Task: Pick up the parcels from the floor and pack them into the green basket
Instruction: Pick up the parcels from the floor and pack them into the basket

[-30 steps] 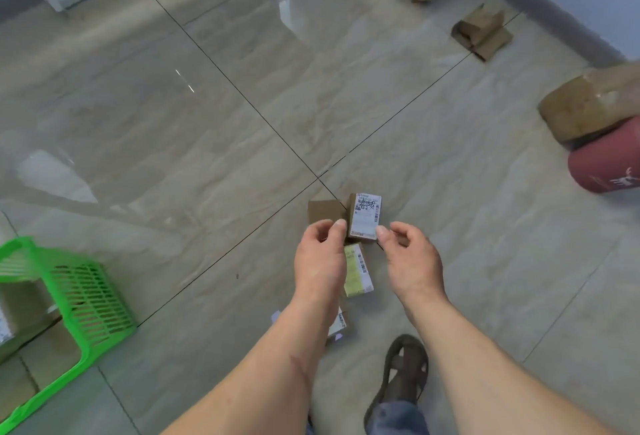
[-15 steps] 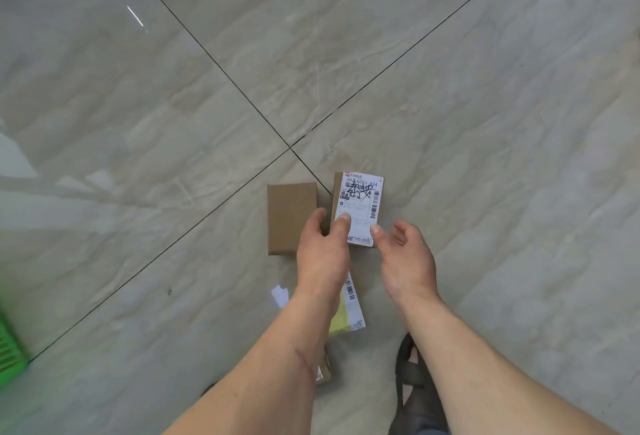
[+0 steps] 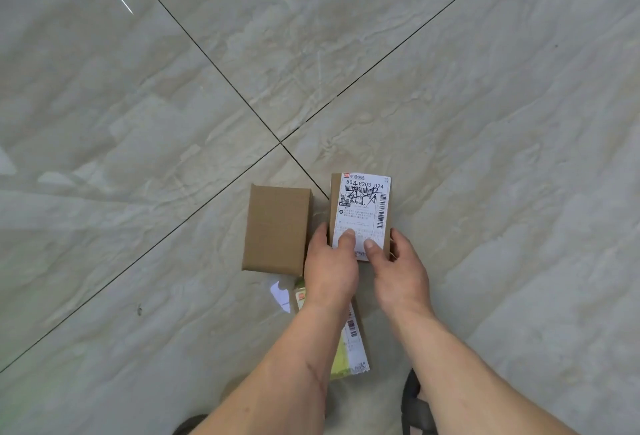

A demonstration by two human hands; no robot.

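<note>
Gripping the labelled parcel [image 3: 362, 212] now with both my left hand [image 3: 330, 270] and right hand [image 3: 398, 270], thumbs on its label, I've closed in on the floor. A plain box [image 3: 277, 230] lies just beside it; the basket has slipped out of view.

head cam, looking steeply down, close on floor [image 3: 485, 122]

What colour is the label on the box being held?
White with black print, in the head view.
</note>
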